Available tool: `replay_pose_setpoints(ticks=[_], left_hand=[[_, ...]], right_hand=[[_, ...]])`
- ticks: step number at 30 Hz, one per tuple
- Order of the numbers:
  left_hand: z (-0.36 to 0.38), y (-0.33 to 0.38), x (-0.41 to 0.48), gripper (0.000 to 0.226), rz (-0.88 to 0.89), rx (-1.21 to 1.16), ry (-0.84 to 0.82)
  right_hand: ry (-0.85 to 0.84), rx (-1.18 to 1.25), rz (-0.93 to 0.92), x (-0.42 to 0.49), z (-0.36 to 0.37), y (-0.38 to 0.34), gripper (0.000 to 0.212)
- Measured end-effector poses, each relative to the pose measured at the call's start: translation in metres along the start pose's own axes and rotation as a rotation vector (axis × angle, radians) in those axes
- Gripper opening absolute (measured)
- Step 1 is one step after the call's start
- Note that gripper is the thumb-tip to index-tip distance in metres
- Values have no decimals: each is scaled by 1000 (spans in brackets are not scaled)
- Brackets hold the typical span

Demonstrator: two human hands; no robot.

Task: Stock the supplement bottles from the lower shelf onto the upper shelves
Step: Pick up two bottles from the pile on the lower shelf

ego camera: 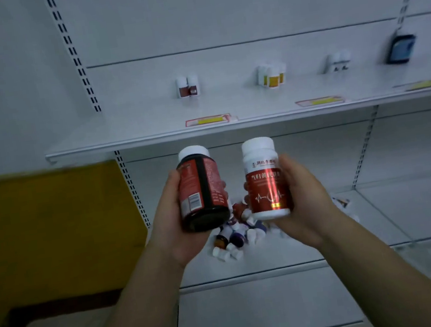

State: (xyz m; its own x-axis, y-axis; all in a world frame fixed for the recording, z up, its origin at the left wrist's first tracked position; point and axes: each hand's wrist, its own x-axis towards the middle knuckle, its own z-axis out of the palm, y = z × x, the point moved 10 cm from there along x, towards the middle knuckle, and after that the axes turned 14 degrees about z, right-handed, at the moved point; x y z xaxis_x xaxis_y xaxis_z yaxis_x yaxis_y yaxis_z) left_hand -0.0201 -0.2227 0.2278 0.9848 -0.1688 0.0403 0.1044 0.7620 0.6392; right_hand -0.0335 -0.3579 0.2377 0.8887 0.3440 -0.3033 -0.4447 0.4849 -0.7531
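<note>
The person holds up two bottles, one in each hand, both upright in front of the shelving. The left hand [171, 225] has its fingers curled round a dark bottle [202, 193] with a red label and a white cap. The right hand [306, 200] wraps a white bottle [266, 181] with a shiny red label, thumb on one side and fingertips showing on the other. The two bottles sit side by side, close but apart, just below the edge of the upper shelf [149, 133].

On that shelf, by the back wall, stand four groups, well apart:
- a brown-labelled pair [187, 86]
- yellow-labelled bottles [271, 75], three as far as the blur lets me count
- a white pair [338, 62]
- one dark blue pack [400, 49]

Three price tags [207, 120] lie along the shelf's front edge.

Behind the hands, a heap of small bottles [233, 239] lies tumbled on the lower shelf [264, 264], too overlapped to count. A yellow panel [51, 228] stands to the left.
</note>
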Motion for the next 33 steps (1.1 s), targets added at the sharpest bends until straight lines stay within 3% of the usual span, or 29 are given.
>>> replay_pose_setpoints(ticks=[4,7,9,13,17,20,25,30,33], left_hand=[[50,-31,3,58,20,169,-53],[85,-47,5,46,74,153,-126],[106,-55,9,52,122,182,-204],[144,-85,24,49,133,302,-307],[176,-126,45,76,23,286,-369],[210,-162,59,83,-91,251,-473],[271,-223,73,53,-202,201,-640],[334,-286,79,62,-208,238,-776],[376,-330,81,57,-216,247,-833]], right_hand=[[24,-34,-97,-39,-35,-39,56],[64,-103,-184,-64,-61,-65,51],[105,-130,-227,-78,-79,-80,47],[204,-127,-273,-95,-115,-104,60],[290,-37,-360,-120,-147,-130,56],[412,-27,-410,-148,-178,-151,59],[652,25,-504,-200,-238,-181,67],[789,-52,-650,-257,-293,-219,31],[840,-119,-707,-293,-329,-246,22]])
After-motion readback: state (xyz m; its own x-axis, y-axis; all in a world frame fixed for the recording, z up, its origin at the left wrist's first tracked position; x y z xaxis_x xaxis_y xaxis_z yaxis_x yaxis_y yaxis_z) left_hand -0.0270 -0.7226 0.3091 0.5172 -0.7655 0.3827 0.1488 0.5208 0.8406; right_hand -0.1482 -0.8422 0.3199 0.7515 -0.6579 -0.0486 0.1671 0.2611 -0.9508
